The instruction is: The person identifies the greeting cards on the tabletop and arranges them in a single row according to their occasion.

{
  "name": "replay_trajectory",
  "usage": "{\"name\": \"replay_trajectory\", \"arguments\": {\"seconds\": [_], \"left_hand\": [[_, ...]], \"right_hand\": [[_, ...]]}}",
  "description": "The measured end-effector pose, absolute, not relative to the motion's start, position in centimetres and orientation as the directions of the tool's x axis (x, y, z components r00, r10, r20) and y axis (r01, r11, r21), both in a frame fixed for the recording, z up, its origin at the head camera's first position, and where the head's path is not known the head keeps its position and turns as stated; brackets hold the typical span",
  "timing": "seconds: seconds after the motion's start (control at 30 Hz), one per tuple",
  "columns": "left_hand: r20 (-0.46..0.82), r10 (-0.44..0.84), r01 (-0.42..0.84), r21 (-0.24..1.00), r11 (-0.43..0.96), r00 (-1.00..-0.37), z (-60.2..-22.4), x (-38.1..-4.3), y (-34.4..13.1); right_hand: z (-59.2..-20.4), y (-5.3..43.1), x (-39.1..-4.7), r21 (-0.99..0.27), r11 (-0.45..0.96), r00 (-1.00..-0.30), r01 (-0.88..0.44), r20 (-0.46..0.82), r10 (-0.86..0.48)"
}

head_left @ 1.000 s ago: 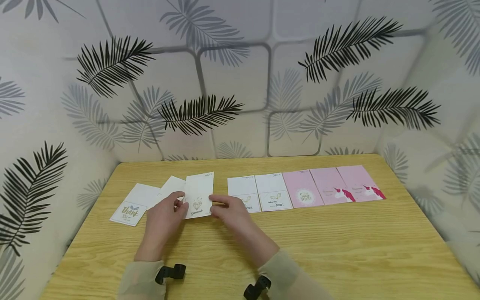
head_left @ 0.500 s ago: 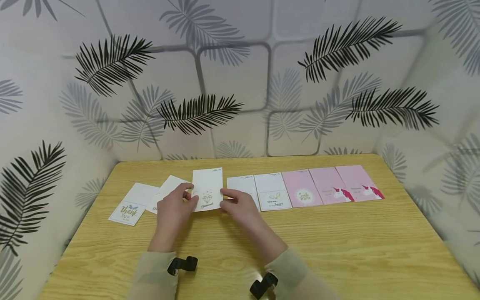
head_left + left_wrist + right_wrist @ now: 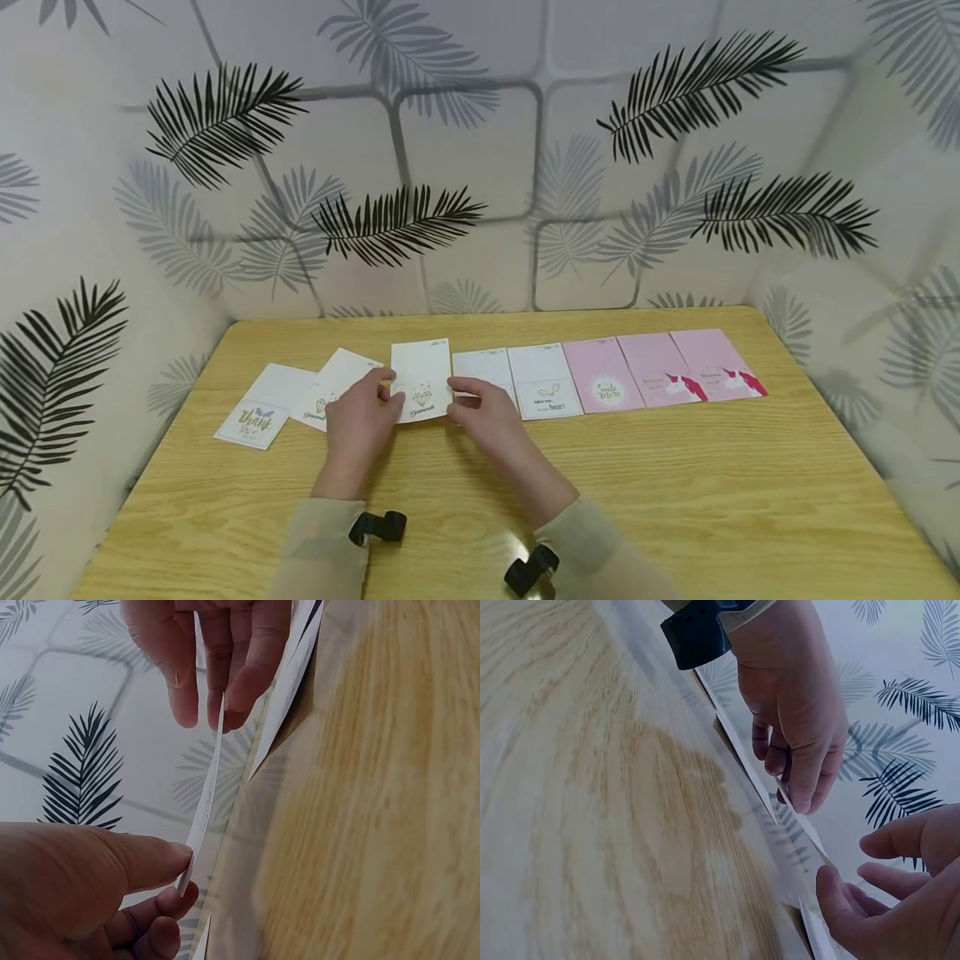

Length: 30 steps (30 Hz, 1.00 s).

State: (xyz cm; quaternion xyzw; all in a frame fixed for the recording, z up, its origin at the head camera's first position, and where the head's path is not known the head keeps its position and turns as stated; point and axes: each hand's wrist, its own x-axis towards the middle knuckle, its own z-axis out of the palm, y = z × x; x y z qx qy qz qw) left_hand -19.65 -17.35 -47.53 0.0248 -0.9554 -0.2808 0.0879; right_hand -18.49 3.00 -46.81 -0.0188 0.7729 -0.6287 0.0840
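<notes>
left hand (image 3: 363, 417) | pinches white diamond-print paper card (image 3: 422, 379) | right hand (image 3: 483, 412) pinches opposite edge | above wooden bench (image 3: 675, 483)

Far-left white card (image 3: 252, 418): gold word "Thank". Held white card (image 3: 422, 380): diamond picture, small word under it looks like "Diamonds". White card (image 3: 547, 394) beside pink ones: ends in "heart". First pink card (image 3: 603, 377): round sign, maybe "Smile More", blurry. Other cards' words too small to read.

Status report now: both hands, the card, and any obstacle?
Left hand and right hand pinch the diamond card by its side edges. Card just off table. Neighbouring white card close on right.
</notes>
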Motion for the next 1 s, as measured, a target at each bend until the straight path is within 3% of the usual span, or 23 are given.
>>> {"name": "replay_trajectory", "arguments": {"seconds": [0.37, 1.0], "left_hand": [[0.130, -0.084, -0.011, 0.483, 0.876, -0.988, -47.71, -19.56, -17.09], [0.119, -0.069, -0.015, 0.410, 0.912, -0.991, -48.45, -19.64, -16.89]], "right_hand": [[-46.98, 3.16, -18.71, -0.946, 0.323, -0.979, 0.022, -0.085, -0.184], [-47.01, 3.22, -18.53, -0.926, 0.377, -0.966, 0.005, -0.101, -0.237]]}}
